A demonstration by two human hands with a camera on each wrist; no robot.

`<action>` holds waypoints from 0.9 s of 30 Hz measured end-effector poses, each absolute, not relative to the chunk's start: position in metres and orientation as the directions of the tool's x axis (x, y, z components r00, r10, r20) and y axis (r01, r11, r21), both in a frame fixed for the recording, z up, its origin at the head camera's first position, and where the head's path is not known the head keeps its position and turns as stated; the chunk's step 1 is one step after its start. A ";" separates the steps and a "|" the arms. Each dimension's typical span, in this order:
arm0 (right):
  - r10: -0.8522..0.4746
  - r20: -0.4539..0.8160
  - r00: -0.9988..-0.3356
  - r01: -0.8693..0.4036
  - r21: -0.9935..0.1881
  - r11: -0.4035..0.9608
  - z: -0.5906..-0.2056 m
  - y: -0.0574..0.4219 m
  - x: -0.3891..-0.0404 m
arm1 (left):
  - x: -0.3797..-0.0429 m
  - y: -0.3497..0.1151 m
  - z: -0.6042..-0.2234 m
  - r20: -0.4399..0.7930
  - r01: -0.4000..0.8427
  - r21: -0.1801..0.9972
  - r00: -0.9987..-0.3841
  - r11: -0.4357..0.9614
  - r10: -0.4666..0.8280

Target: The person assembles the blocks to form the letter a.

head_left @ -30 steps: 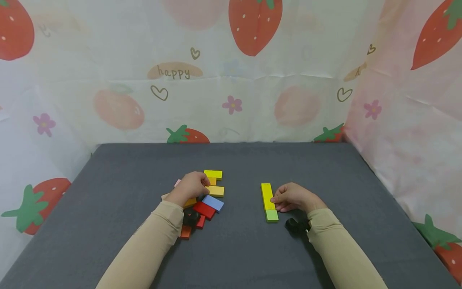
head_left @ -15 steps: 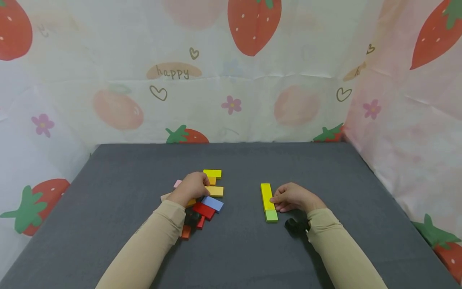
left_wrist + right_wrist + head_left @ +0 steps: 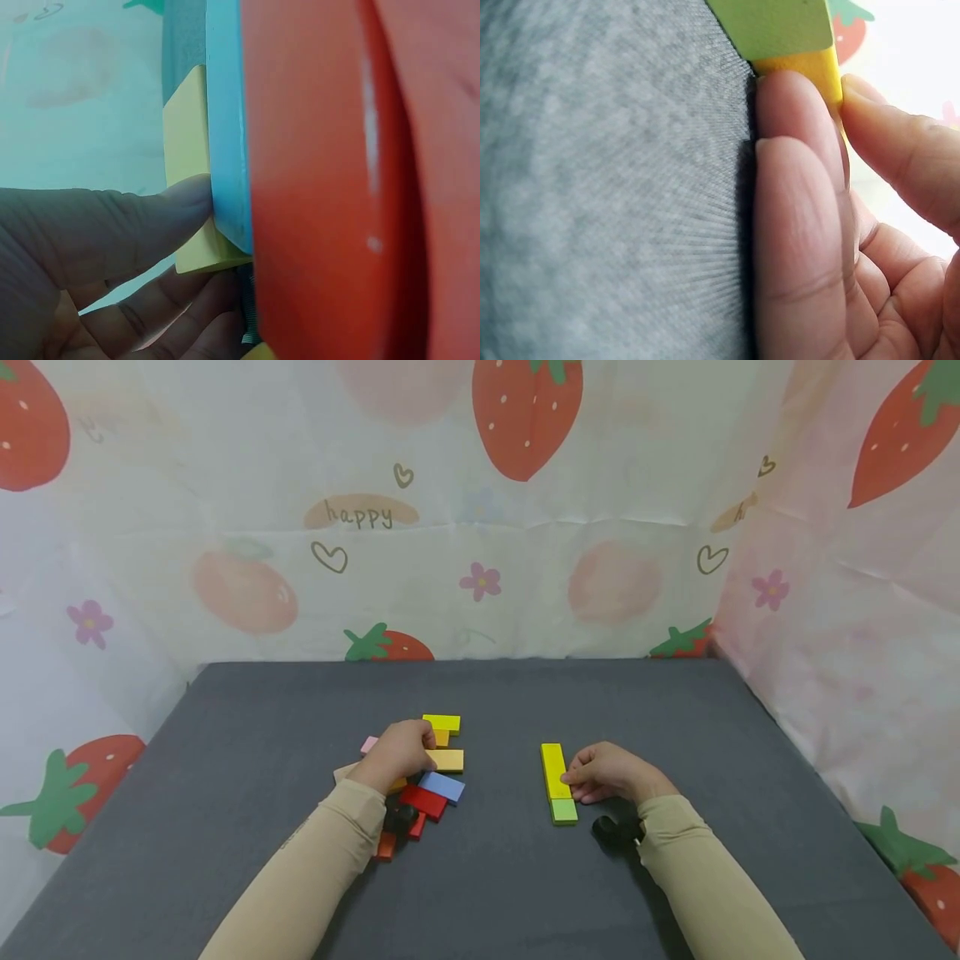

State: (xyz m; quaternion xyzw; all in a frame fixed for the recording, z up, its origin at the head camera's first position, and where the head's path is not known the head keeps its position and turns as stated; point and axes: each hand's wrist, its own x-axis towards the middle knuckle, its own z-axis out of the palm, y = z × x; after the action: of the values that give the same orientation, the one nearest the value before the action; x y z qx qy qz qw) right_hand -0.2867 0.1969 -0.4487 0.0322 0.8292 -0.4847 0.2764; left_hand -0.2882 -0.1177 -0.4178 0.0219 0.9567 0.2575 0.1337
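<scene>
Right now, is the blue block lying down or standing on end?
Lying down: in the head view, the blue block shows its broad face upward.

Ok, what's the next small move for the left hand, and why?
Perhaps lift the pale yellow block gently: the left hand pinches it between thumb and fingers, and the blue block lies close beside it, so sliding could disturb that one.

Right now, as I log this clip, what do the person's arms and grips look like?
The left sleeve and right sleeve are long and beige, wrinkled near their ends, each with a small black device there. The left grip and right grip are ungloved.
</scene>
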 end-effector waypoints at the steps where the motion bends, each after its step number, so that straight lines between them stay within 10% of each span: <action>1: -0.213 -0.490 -0.845 0.322 -0.786 0.529 -0.449 0.197 -0.287 | -0.288 -0.118 -0.418 -0.242 -0.024 0.496 -0.964 0.868 0.112; 27: -0.231 -0.500 -0.834 0.327 -0.787 0.524 -0.448 0.198 -0.287 | -0.297 -0.110 -0.413 -0.244 0.024 0.625 -0.944 0.780 0.224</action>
State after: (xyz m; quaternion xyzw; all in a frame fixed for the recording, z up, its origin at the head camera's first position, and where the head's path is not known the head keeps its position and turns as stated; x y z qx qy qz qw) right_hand -0.2870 0.1977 -0.4481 0.0291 0.8246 -0.4871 0.2863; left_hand -0.2968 -0.1102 -0.4132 0.0667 0.9309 0.3245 0.1541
